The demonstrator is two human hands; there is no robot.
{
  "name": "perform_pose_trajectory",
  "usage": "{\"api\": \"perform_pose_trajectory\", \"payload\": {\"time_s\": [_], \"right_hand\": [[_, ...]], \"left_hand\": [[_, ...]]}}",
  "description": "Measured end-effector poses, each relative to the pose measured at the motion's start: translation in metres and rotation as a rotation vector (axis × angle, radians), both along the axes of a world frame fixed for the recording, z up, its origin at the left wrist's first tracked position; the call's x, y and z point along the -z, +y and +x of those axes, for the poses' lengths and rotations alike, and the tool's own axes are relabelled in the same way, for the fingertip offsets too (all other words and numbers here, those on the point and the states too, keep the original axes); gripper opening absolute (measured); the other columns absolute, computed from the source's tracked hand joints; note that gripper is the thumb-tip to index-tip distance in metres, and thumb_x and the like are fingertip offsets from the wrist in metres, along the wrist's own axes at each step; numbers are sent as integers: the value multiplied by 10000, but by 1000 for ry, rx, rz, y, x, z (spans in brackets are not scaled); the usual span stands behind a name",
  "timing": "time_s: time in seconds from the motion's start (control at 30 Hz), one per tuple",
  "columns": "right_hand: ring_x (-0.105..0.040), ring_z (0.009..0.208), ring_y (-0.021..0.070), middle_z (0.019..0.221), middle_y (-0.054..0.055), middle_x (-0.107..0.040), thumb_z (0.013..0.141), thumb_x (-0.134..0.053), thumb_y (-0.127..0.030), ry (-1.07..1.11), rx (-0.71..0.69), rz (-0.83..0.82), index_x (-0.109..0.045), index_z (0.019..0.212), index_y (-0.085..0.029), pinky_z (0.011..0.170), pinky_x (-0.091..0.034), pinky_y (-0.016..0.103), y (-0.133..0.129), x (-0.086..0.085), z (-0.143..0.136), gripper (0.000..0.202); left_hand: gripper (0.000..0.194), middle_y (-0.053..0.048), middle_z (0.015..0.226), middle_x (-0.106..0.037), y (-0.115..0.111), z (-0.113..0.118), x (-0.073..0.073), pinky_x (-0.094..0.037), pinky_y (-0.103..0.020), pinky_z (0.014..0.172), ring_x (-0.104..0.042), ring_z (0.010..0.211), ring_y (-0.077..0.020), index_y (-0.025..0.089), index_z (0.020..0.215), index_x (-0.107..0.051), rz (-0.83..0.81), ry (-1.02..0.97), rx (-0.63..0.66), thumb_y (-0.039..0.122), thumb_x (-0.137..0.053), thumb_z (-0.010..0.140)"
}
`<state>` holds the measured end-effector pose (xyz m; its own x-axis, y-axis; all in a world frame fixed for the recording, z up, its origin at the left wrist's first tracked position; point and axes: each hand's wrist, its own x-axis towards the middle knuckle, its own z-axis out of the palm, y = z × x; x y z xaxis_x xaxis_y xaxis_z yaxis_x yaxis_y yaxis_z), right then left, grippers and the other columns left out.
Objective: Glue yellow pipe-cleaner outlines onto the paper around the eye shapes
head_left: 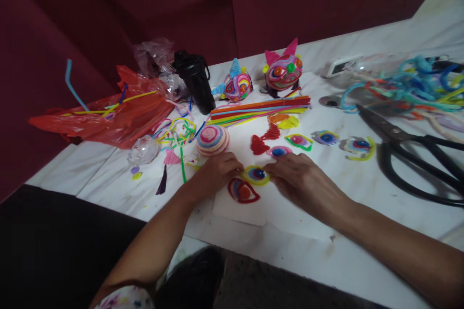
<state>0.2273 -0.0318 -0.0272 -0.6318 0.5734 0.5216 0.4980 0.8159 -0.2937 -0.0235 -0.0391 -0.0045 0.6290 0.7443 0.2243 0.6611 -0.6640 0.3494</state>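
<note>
A yellow-rimmed eye shape [255,175] with a dark blue centre is pinched at its two ends. My left hand [222,169] has its fingertips on the left end, and my right hand [302,181] grips the right end. Just below it lies a red-rimmed eye shape [243,191] with an orange centre, on white paper [239,215]. Behind my right fingers a pink-rimmed eye shape [279,151] is partly hidden. Beyond my left hand sits a striped ball-like dome [213,140]. Red curved pieces [259,145] rest further back.
Large black scissors [398,142] lie at right, near tangled coloured strips [416,82]. Bundled coloured sticks [259,108] lie behind the eye shapes. A black bottle [195,82], two decorated animal heads [284,71] and a red plastic bag [137,111] stand or lie further back.
</note>
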Motion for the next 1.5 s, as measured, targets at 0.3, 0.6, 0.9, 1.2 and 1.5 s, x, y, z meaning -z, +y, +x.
{"api": "perform_pose_trajectory", "payload": {"time_s": [0.3, 0.6, 0.9, 1.2, 1.5], "right_hand": [[-621, 818, 224, 847, 82, -706, 918, -454, -141, 30, -18, 45, -669, 1012, -174, 690, -476, 381, 1, 1, -1, 236], [-625, 896, 241, 921, 93, -714, 897, -468, -124, 29, -22, -54, -636, 1082, -161, 763, -495, 417, -1, -2, 2, 252], [-671, 964, 227, 1023, 101, -737, 858, -520, -88, 103, -1, -61, -656, 1099, -163, 863, -529, 405, 4, -18, 18, 287], [-686, 873, 215, 945, 80, -744, 850, -527, -72, -61, 7, -47, -703, 1005, -191, 802, -551, 363, 8, -27, 44, 263], [-659, 860, 211, 892, 91, -713, 874, -555, -153, -91, 39, -68, -716, 981, -196, 774, -532, 342, 10, -11, 39, 197]], "left_hand": [[208, -76, 908, -639, 0, 0, 0, -501, -287, 749, -608, 838, -166, 145, 950, -671, 2, -3, -1, 195, -470, 967], [188, -67, 911, -634, 0, -1, 0, -483, -276, 742, -601, 841, -160, 150, 954, -665, 16, -8, -1, 188, -481, 965], [202, -72, 901, -634, 3, -3, 2, -487, -271, 728, -606, 823, -161, 147, 935, -675, 42, -18, 22, 197, -482, 962], [185, -64, 940, -644, -3, 6, -11, -500, -307, 807, -616, 891, -175, 166, 948, -670, 201, -91, -51, 231, -497, 963], [275, -97, 1034, -619, -3, 53, -22, -499, -363, 831, -597, 929, -220, 147, 1033, -666, 50, 67, 9, 364, -643, 866]]}}
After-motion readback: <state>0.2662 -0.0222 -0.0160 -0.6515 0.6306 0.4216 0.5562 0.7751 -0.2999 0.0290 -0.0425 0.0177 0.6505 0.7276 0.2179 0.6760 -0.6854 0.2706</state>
